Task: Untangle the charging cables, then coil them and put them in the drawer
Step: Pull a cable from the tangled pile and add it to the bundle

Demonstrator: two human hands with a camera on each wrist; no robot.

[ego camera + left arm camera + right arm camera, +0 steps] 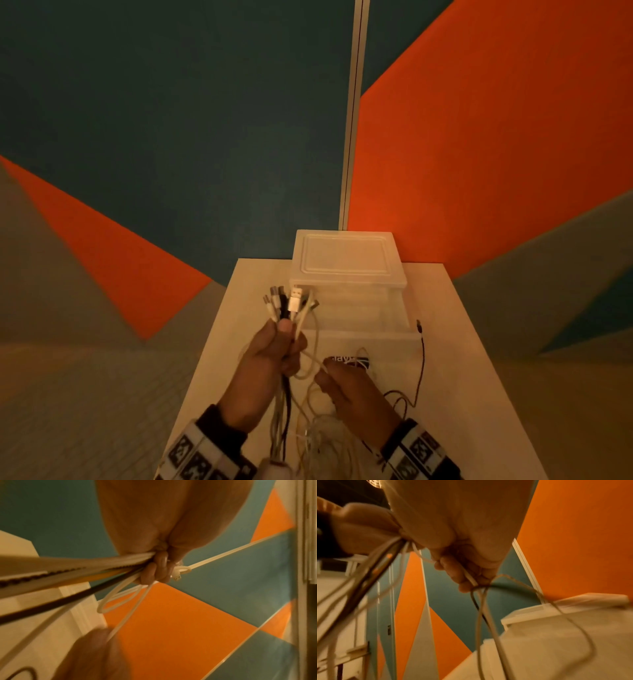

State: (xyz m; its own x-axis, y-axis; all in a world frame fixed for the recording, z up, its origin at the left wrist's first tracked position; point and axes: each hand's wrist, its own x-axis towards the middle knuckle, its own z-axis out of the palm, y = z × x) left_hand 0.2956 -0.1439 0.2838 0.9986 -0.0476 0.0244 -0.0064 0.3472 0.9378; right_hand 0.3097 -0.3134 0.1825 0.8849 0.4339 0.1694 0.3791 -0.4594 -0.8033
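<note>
Above the pale table, the left hand grips the bunched white and black charging cables; the right hand pinches one white strand, best drawn out slowly.

Both hands are bare. The left hand and right hand each end in a dark cuff at the wrist. Beyond each cuff sits a pale band printed with black-and-white square markers; its twin wraps the right wrist.
</note>
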